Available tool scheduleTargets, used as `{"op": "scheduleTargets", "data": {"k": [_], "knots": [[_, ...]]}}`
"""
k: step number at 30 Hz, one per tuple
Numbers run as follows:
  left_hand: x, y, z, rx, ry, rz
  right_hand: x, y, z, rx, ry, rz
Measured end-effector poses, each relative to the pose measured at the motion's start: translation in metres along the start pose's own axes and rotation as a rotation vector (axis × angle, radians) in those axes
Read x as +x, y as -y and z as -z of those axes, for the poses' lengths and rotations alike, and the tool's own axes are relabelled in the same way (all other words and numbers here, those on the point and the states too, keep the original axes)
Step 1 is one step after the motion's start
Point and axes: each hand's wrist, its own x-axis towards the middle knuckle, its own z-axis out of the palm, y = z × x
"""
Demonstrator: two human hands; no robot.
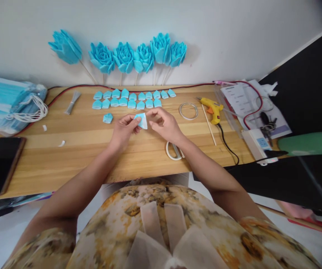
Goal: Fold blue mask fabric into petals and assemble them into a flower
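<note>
My left hand (125, 129) is closed, with thumb and fingers pinching a small folded blue-and-white fabric piece (143, 121) above the table. Just right of it hovers my right hand (165, 125), its fingers loosely bent and apart, with nothing visible in them. A single folded blue piece (108, 118) lies to the left of my hands. Beyond them, several folded blue petal pieces (132, 105) are laid out in two rows. White-handled scissors (173, 151) lie partly hidden under my right forearm.
Several blue fabric flowers (124, 57) on sticks lean against the wall. At right are a wire coil (188, 111), a thin stick (209, 125), a yellow glue gun (212, 108) and a power strip (257, 145). Bagged face masks (4, 99) and a phone (1, 166) lie left.
</note>
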Motion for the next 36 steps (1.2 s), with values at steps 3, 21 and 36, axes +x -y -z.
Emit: {"op": "scheduleTargets", "data": {"k": [3, 21, 36], "knots": [[0.0006, 0.0019, 0.0008, -0.065, 0.016, 0.021, 0.0000, 0.0023, 0.0010, -0.142, 0.000, 0.171], [-0.0037, -0.0018, -0.0024, 0.000, 0.023, -0.018, -0.0011, 0.0023, -0.0035, 0.131, 0.037, -0.047], [-0.0041, -0.0047, -0.0031, 0.078, 0.038, -0.013, -0.0011, 0.0048, -0.0032, 0.147, 0.037, -0.153]]}}
